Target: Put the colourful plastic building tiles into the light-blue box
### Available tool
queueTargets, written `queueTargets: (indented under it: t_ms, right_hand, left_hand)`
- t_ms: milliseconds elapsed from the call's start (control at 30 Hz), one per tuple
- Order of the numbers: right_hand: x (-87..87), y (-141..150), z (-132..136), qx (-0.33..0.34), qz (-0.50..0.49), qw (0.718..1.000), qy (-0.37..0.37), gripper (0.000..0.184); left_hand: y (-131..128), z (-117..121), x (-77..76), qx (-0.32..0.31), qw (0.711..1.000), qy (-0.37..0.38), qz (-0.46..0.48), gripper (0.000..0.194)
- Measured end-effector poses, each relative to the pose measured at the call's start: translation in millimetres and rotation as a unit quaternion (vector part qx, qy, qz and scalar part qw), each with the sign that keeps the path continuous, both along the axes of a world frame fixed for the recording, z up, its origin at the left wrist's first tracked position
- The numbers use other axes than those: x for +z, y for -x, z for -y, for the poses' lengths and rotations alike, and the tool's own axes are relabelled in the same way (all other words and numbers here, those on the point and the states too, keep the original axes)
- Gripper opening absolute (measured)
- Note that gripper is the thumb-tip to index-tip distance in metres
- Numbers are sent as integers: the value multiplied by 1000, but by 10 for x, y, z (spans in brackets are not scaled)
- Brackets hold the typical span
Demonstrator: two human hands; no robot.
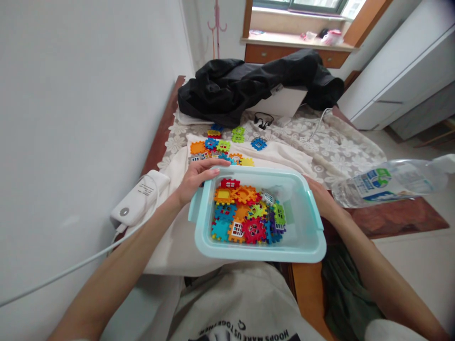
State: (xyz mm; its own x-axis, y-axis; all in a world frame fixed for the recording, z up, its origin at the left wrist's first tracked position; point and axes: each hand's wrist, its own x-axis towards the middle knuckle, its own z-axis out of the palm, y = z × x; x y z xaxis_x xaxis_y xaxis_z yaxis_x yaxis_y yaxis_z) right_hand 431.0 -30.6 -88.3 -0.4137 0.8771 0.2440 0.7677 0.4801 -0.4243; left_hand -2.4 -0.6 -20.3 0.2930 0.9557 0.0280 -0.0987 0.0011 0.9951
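A light blue plastic bin (302,251) sits tilted in front of me, over my lap and the table's near edge. Inside lie several colourful interlocking plastic tiles (245,215). My left hand (197,177) grips the bin's far left corner, fingers curled over the rim. My right hand (322,196) holds the bin's right side, mostly hidden behind its wall. More loose tiles (222,147) are scattered on the white cloth (284,154) beyond the bin.
A clear plastic water bottle (387,182) lies on its side at the right. A black jacket (249,83) is heaped at the table's far end. A white device with a cable (138,199) sits at the left by the wall. White cabinets (401,76) stand at right.
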Motion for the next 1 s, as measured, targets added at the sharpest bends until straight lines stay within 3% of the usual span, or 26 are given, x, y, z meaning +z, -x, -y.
queueTargets:
  t_ms: [133, 233, 300, 367, 500, 667, 1000]
  right_hand:
    - [219, 274, -513, -15, -116, 993, 18, 36]
    - [334, 623, -1038, -35, -112, 993, 6, 42]
    - [361, 847, -1362, -25, -61, 998, 6, 46]
    - [369, 1022, -1624, -25, 58, 998, 5, 49]
    - [454, 1195, -1976, -3, 203, 977, 65, 50]
    - [635, 1227, -2161, 44, 190, 971, 141, 28]
    - [628, 1168, -2084, 79, 101, 986, 103, 10]
  left_hand:
    - [2, 5, -2, 4, 1000, -4, 0, 39]
    - [7, 7, -14, 2, 1000, -4, 5, 36]
    - [17, 6, -25, -3, 1000, 1, 8, 36]
    - [34, -1, -33, -5, 1000, 3, 5, 36]
    - [73, -27, -28, -4, 1000, -6, -19, 39]
    - [83, -33, -15, -15, 1000, -9, -22, 40]
    - [18, 17, -8, 11, 1000, -1, -9, 37]
